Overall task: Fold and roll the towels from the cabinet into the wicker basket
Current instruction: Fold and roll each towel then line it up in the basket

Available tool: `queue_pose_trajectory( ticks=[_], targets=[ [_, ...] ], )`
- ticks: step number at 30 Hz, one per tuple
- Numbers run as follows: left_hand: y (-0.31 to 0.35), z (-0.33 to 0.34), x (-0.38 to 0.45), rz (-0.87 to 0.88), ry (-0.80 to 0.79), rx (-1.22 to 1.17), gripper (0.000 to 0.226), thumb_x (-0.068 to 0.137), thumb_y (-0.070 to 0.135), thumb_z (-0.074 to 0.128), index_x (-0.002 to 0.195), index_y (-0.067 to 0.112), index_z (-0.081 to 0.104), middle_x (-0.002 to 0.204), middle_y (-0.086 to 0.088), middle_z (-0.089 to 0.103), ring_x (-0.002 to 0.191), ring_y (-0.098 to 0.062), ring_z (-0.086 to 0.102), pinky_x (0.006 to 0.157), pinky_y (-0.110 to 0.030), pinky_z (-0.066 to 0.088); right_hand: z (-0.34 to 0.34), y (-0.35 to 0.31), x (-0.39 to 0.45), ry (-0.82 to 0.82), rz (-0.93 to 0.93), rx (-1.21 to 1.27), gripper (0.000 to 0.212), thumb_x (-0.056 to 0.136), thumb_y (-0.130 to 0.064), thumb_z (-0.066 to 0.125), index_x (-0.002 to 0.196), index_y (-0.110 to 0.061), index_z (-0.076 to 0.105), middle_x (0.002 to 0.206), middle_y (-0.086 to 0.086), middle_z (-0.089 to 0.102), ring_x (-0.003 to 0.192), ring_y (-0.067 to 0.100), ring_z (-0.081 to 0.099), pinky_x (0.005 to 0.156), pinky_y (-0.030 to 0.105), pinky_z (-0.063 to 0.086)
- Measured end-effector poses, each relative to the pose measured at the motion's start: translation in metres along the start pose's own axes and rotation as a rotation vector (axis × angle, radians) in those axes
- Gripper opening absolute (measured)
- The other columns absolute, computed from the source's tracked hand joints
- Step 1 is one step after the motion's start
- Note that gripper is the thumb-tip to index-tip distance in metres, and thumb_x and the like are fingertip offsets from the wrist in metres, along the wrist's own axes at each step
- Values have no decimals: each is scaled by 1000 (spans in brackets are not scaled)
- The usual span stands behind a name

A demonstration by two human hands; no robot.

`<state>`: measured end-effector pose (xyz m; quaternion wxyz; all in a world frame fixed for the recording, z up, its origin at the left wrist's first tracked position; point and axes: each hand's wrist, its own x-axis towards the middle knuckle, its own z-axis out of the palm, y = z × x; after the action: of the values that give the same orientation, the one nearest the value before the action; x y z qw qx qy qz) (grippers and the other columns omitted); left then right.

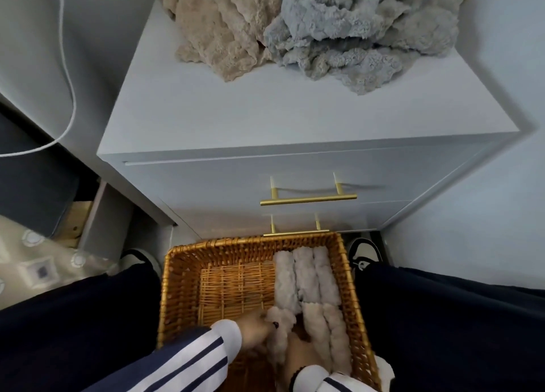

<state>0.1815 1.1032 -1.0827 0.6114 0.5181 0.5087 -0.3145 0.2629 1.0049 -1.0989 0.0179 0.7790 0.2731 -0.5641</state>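
A wicker basket (182,276) sits on the floor between my legs, in front of a white cabinet (265,120). Several rolled pale towels (303,273) lie side by side along its right half. Both hands are down inside the basket on one more rolled towel (278,332). My left hand (250,334) grips its left side and my right hand (300,354) holds it from the right and below. On the cabinet top lie a crumpled beige towel (218,28) and a crumpled grey-blue towel (333,31).
The cabinet has two drawers with brass handles (308,199), both shut. A white cable (69,75) hangs on the left by dark furniture. My shoes (364,251) flank the basket. The basket's left half shows bare weave.
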Motion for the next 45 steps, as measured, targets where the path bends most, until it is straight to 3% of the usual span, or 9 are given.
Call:
queue_pose_trajectory(
  ticks=[7,14,22,26,31,34,38,43,45],
  targets=[
    [-19,-6,14,-125,-7,-115,37,96,25,42,133,23,42,114,-6,63,91,-19,67,65,-26,51,-11,-8,-6,-151,-20,-88,38,94,-39,45,125,-22,58,133,4,56,121,21,53,99,27,40],
    [-19,11,30,-84,-32,-355,40,87,15,49,124,28,46,109,-8,62,96,-27,65,85,-41,55,-5,4,-12,24,-38,-18,40,97,-18,49,135,-6,42,135,16,51,123,26,50,85,12,42],
    [-2,31,37,-7,-27,-472,54,79,0,47,125,29,44,96,-10,61,89,-25,57,85,-39,48,9,23,-2,293,-5,-387,36,99,-20,34,134,-14,39,132,5,51,117,21,54,91,33,45],
    [5,34,41,16,-64,-505,51,81,6,50,126,31,43,112,-5,59,104,-24,56,90,-39,47,8,24,-5,366,-77,-477,42,67,-37,75,96,-8,64,92,11,60,80,29,61,61,41,51],
    [16,35,41,-26,-112,-628,28,72,32,53,95,16,58,90,-6,57,75,-19,52,64,-29,36,-8,22,-5,274,-413,-764,48,68,-30,78,109,-9,65,107,13,60,101,29,58,83,39,49],
    [21,24,49,-37,-88,-654,27,84,37,47,94,13,53,88,-9,54,61,-19,46,54,-27,32,-6,20,2,235,-579,-1080,34,49,-51,78,71,-26,75,80,-5,70,82,15,65,74,25,51],
    [31,0,54,36,22,-517,37,95,43,43,103,10,58,104,-10,57,78,-21,51,70,-29,38,-11,2,13,47,-755,-1450,39,95,-27,42,125,-9,61,136,13,52,133,34,36,116,48,18],
    [43,-4,56,278,152,-212,4,97,18,48,96,14,50,90,-1,55,72,-6,47,66,-16,42,-13,1,27,-76,-562,-1741,54,100,-39,37,147,-12,31,153,14,28,143,40,11,115,58,2],
    [45,-4,60,347,237,-206,18,94,14,52,107,16,40,101,-3,51,75,-6,48,61,-16,41,-6,5,33,-90,-484,-1744,59,101,-41,31,150,-11,18,158,14,15,144,40,0,116,55,0]
  ],
)
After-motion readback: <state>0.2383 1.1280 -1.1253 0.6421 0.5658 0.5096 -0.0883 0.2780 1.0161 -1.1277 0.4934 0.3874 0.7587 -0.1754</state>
